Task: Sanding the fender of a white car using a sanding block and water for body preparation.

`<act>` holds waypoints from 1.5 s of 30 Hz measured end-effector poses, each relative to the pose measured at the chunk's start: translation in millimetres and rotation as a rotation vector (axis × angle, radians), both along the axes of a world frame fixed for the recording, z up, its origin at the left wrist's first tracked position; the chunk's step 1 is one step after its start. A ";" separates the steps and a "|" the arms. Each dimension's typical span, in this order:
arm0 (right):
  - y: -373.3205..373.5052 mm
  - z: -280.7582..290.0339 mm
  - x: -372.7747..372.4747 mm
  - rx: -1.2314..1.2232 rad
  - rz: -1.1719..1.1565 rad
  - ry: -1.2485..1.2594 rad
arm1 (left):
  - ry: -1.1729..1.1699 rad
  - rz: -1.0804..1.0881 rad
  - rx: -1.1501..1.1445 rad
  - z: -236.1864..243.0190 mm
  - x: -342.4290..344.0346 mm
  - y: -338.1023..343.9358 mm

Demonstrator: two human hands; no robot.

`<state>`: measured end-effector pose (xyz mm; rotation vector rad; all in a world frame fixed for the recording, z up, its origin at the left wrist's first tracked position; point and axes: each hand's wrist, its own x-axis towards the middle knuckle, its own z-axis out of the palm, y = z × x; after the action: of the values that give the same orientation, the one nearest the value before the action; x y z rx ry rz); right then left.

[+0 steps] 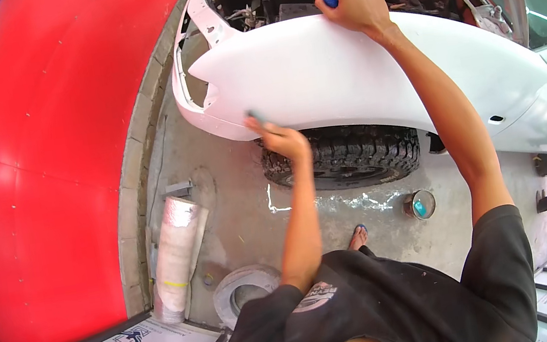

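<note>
Where the left hand (285, 142) blurs, dark pad (256, 116) indistinct; tyre (348, 152) top hidden.

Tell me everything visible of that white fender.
The fender is a smooth, white, curved panel, apparently painted, with a notched front end. It arches above a black tire. The blurred left hand holds a small dark item at its lower front; the right hand is at its upper edge, contact there unclear.

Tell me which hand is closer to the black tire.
Left. Your left hand is low by the white fender, near the tire; your right hand is farther, at the fender's top edge.
</note>
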<state>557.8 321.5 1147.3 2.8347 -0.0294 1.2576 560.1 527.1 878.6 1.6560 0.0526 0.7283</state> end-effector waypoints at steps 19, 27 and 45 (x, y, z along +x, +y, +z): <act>-1.6 -1.1 -1.1 0.004 0.060 -0.059 | -0.082 -0.012 0.016 25.2 34.0 11.7; -1.0 0.1 -1.6 0.015 0.062 -0.055 | -0.193 -0.080 0.092 47.7 38.6 5.8; -1.2 0.0 -0.6 0.024 -0.012 0.028 | -0.209 -0.109 0.214 54.4 40.7 10.7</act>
<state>557.2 320.3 1147.3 2.8678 -0.0604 1.2230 600.9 537.8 933.0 1.7604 -0.2711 0.8424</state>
